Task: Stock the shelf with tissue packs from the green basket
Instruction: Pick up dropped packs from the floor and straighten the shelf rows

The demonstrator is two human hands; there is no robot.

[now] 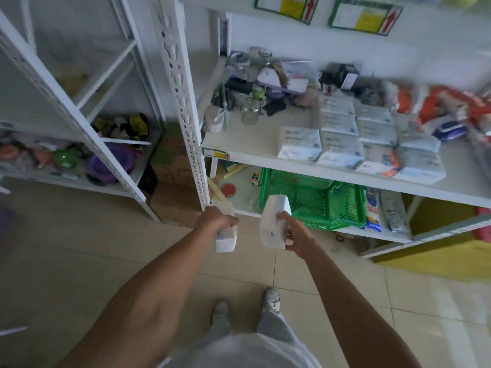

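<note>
My left hand grips a white tissue pack held upright above the floor. My right hand grips a second white tissue pack, just in front of the green basket. The basket stands on the lowest shelf board and looks empty from here. On the shelf board above, several white and pale blue tissue packs lie in rows, towards the right.
Jars, cups and small clutter crowd the back left of the shelf. Orange and white packets lie at the right. A white perforated post stands left of the shelf. Another rack with toys is at the left. Cardboard boxes sit on the tiled floor.
</note>
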